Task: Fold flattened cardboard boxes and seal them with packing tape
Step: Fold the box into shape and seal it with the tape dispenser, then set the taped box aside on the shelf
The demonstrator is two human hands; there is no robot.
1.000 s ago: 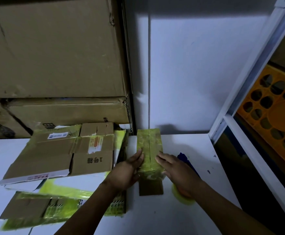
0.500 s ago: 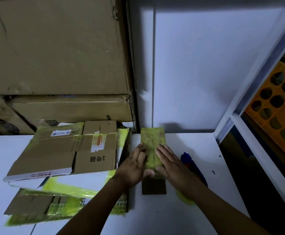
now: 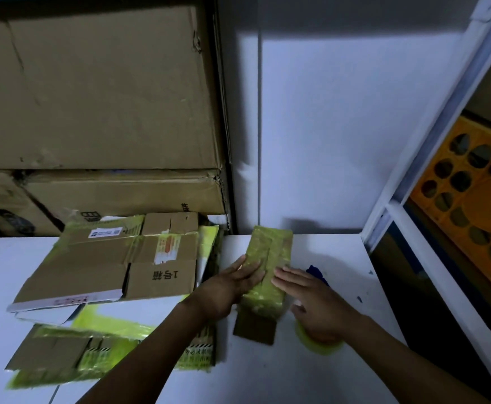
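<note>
One small cardboard box [image 3: 269, 258], wrapped almost all over in yellow-green tape, lay lengthwise on the white worktop [image 3: 267, 380] just below the centre of the frame, with its far end close to the wall. A single bare brown flap [image 3: 254, 328] stuck out flat at its near end.

Two hands were on it. The left hand [image 3: 226, 290] pressed the left half of the box's top, its fingers [image 3: 250, 269] straight and close together, holding nothing. The right hand [image 3: 320, 307] lay flat along the box's right edge, fingers straight and slightly spread, gripping nothing. Under its heel showed one yellow tape roll [image 3: 320, 346], mostly hidden. Just beyond its knuckles one blue object [image 3: 315, 271] peeked out, too covered to identify.

In the lower left of the frame lay a pile of flattened boxes. One brown flattened box [image 3: 107, 266] with printed labels was on top, and a second, yellow-taped flattened box [image 3: 60, 354] lay nearer the bottom edge. The layers between them could not be counted.

Behind the pile, in the upper left, two large cartons were stacked, the upper carton [image 3: 92, 83] on the lower carton [image 3: 127, 193]. Along the right edge stood a white shelf frame [image 3: 407, 182] and, behind it, one orange crate [image 3: 477, 205] pierced with oval holes.
</note>
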